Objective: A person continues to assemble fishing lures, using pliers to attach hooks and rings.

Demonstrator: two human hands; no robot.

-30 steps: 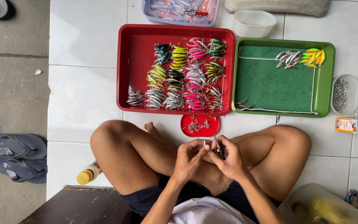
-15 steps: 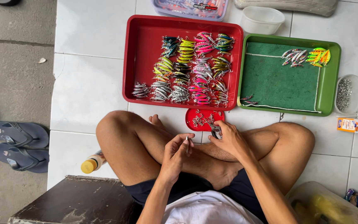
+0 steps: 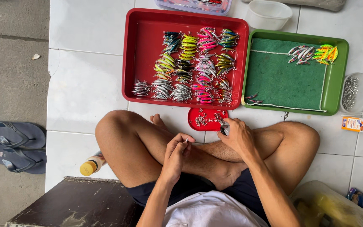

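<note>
My left hand (image 3: 176, 152) pinching a small silvery lure (image 3: 186, 141) over my crossed legs, my right hand (image 3: 237, 133) closed around dark pliers (image 3: 223, 126) at the small red lid's (image 3: 198, 114) rim, bare white tile (image 3: 85, 88) open to my left.

Grey flip-flops (image 3: 13, 145) on the floor's left edge, yellow-capped bottle (image 3: 91, 164) beside a dark wooden board (image 3: 76, 204), clear empty tub (image 3: 269, 14) at top edge, small blue-orange box (image 3: 359, 125) at right edge.

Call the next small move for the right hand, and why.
Probably dip the pliers into the small red dish of hooks and pick one up. The right hand holds them at the dish's edge, while the left hand pinches a small silvery lure over the lap, apart from it.
</note>
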